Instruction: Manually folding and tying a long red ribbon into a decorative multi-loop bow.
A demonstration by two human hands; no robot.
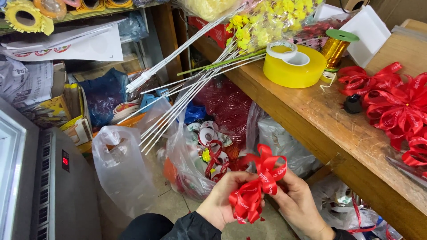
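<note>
A red ribbon bow [257, 186] with several loops and printed lettering sits between my two hands, low in the middle of the head view. My left hand [224, 200] grips its lower loops from the left. From the right, my right hand [297, 202] pinches the upper loops with its fingertips. Both hands hover over the floor, in front of the wooden workbench [320, 129].
Finished red bows [393, 104] lie on the bench at right, beside a wide yellow tape roll [293, 66] and a gold wire spool [336, 49]. White stems with yellow flowers [195, 75] jut out over plastic bags [195, 164] of scraps. A grey appliance [44, 186] stands at left.
</note>
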